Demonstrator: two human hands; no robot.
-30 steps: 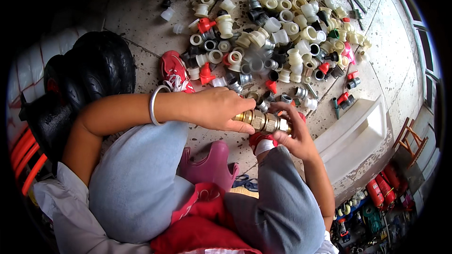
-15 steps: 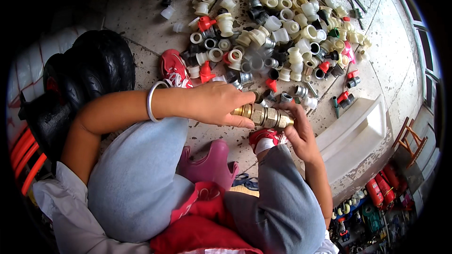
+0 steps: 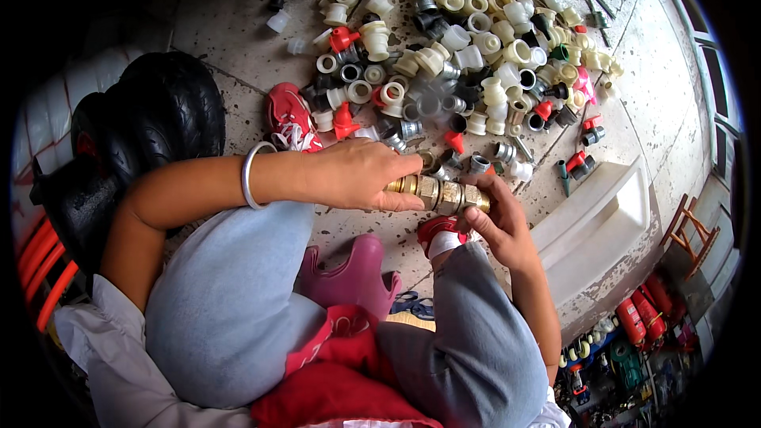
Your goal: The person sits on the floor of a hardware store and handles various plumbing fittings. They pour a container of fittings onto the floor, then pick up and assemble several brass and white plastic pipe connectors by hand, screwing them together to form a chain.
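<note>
Between my two hands lies a brass pipe coupling, held roughly level above the floor and past my knees. My left hand is closed round its left end, thumb below and fingers above. Closed on the right end is my right hand, its thumb lying over the last hex section. The coupling's ribbed left part and hex middle show; its ends are partly hidden by my fingers. Just beyond it lies a heap of cream plastic, grey metal and black pipe fittings.
Black tyres stand at the left beside orange tubes. A pink plastic stool sits between my legs. On the right is a white trough, with a small wooden stool and red extinguishers behind. Red valves lie among the fittings.
My right thumb and fingers have shifted left along the coupling's right end, covering more of it. My left hand keeps its hold, and the view has moved very slightly.
</note>
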